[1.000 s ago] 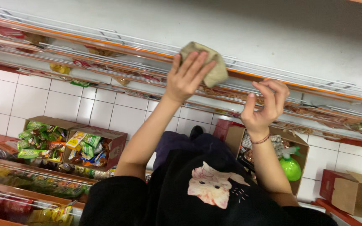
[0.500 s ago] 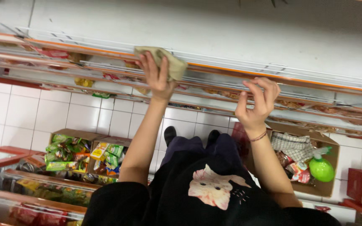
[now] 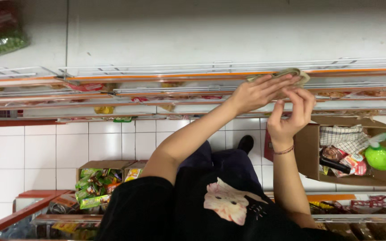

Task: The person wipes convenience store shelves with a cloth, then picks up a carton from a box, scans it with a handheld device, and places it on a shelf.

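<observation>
Partly hidden – cloth (image 3: 296,73) under left hand (image 3: 258,93) | right hand (image 3: 291,117) beside – shelf edge (image 3: 157,76)

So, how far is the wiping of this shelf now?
Done: the white shelf top looks bare near the hands, though cleanliness is hard to judge. In hand: the left hand presses a folded cloth on the orange front edge; the right hand hovers open beside it. Left: probably the edge further right.
</observation>
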